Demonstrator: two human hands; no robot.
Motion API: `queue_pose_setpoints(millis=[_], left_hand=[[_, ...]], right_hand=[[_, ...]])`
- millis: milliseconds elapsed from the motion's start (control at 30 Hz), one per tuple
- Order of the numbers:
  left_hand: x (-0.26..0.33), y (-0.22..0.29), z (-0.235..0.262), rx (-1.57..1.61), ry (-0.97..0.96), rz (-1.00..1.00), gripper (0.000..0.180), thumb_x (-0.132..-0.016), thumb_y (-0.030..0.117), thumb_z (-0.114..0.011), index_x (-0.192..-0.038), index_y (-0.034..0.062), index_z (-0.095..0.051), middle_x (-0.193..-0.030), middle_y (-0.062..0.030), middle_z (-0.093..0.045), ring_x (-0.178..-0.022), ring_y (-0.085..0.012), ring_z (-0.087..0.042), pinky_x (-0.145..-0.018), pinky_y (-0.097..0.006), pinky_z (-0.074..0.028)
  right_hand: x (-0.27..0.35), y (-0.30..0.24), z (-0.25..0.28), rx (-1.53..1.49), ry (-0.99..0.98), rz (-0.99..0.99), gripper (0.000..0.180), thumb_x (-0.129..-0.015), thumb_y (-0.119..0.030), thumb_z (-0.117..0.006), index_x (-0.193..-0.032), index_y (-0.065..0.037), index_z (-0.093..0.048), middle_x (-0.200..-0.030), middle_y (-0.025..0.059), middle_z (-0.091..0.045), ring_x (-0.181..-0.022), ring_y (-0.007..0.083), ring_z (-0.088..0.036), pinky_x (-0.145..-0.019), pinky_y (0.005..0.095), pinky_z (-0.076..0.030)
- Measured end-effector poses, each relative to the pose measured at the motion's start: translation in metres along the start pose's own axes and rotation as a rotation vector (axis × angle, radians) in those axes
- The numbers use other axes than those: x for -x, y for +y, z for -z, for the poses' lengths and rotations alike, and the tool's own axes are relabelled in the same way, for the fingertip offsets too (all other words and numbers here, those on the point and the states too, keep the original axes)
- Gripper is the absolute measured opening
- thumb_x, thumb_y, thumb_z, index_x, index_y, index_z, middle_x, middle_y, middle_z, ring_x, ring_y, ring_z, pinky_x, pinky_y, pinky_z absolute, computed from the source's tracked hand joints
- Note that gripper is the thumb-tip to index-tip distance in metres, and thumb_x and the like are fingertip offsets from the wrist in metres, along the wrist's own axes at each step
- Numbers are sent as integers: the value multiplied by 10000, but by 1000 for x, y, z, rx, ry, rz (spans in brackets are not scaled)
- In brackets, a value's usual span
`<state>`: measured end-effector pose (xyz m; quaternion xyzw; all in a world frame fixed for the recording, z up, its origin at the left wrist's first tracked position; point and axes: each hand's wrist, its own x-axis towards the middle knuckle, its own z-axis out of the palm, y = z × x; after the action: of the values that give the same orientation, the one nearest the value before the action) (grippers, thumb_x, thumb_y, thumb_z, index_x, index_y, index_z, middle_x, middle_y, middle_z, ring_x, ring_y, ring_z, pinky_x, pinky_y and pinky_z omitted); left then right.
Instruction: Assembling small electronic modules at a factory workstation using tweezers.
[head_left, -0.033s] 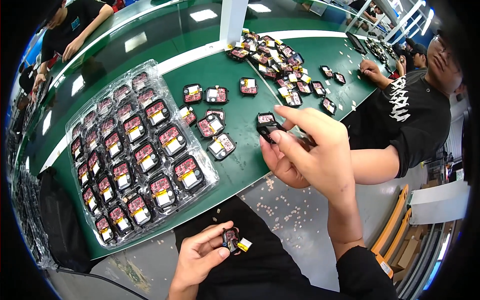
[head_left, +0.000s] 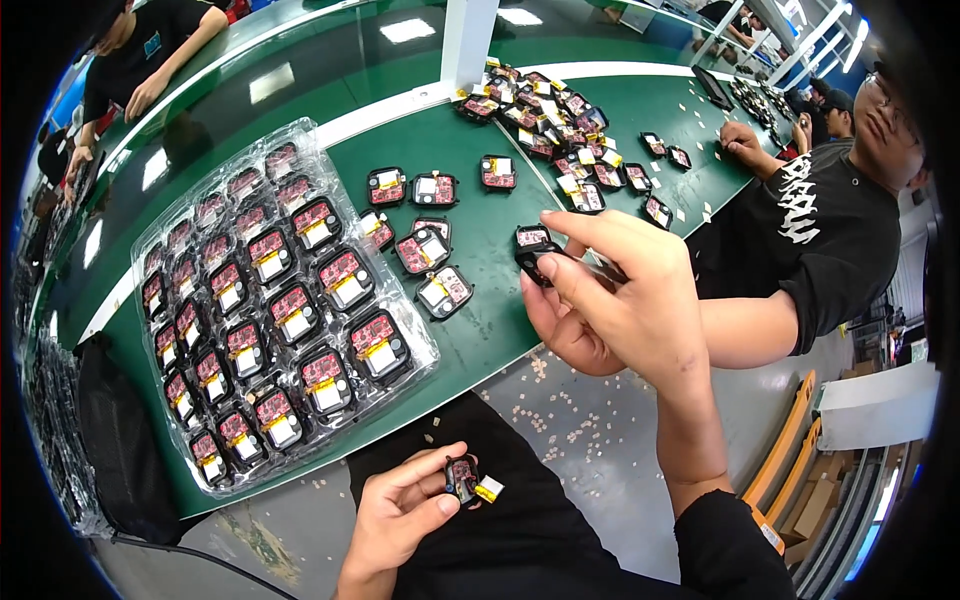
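Observation:
My left hand (head_left: 395,515), above my lap, pinches a small square watch module (head_left: 463,478) between thumb and fingers. A silver battery with yellow tape (head_left: 489,488) sticks out from its right side. Over the table's front edge, my right hand (head_left: 630,290) has thumb and forefinger closed on a black watch case (head_left: 540,262). Something shiny shows between its fingers, too hidden to name. Behind my right wrist passes a co-worker's bare forearm (head_left: 745,325). The curled fingers (head_left: 565,335) below my thumb seem to belong to that arm. Another watch module (head_left: 532,236) is right beside the case.
A clear plastic tray (head_left: 425,345) of watch modules stands on the green table (head_left: 490,335) at left. Several loose modules (head_left: 422,250) lie beside it, with a heap (head_left: 545,110) farther back. A co-worker (head_left: 830,220) sits at right. Small pale scraps (head_left: 570,420) litter the floor.
My right thumb and forefinger have shifted very slightly around the black watch case. My left hand and its watch module stay put.

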<state>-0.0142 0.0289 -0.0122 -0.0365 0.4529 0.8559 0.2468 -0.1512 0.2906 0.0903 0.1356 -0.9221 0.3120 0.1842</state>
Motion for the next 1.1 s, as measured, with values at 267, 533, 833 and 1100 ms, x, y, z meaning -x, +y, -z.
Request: queue_pose_setpoints(millis=[267, 533, 833, 1100], left_hand=[[4, 2, 6, 101, -40, 30, 506, -918, -56, -677, -1398, -110, -525, -1244, -130, -593, -1122, -249, -650, -981, -378, -543], [9, -6, 21, 40, -26, 25, 548, -901, -7, -684, -1398, -136, -490, -1272, -286, -621, -1129, -327, -671, -939, -473, -593], [12, -3, 25, 57, -15, 39, 557, -906, 15, -687, -1400, -141, -482, -1265, -282, -627, -1126, -319, -675, -944, -472, -592], [13, -2, 26, 59, -11, 41, 564, -905, 29, -692, -1398, -143, -480, -1268, -284, -624, -1120, -317, -677, -944, -472, -593]], right_hand=[[-13, -6, -4, -377, 11, -234, 131, -917, -76, -713, -985, 35, -723, -791, 63, -705, -622, 61, -568, -570, 261, -479], [-11, -41, -3, -731, -139, -444, 134, -926, -24, -706, -1028, 53, -664, -826, 25, -691, -651, -2, -574, -534, 161, -420], [-10, -50, -10, -830, -208, -414, 119, -920, -22, -712, -1011, 47, -680, -872, 11, -699, -740, 8, -594, -640, 164, -458], [-8, -53, -15, -852, -217, -434, 126, -920, -24, -713, -1018, 46, -678, -880, 19, -707, -756, 23, -610, -658, 181, -477]])
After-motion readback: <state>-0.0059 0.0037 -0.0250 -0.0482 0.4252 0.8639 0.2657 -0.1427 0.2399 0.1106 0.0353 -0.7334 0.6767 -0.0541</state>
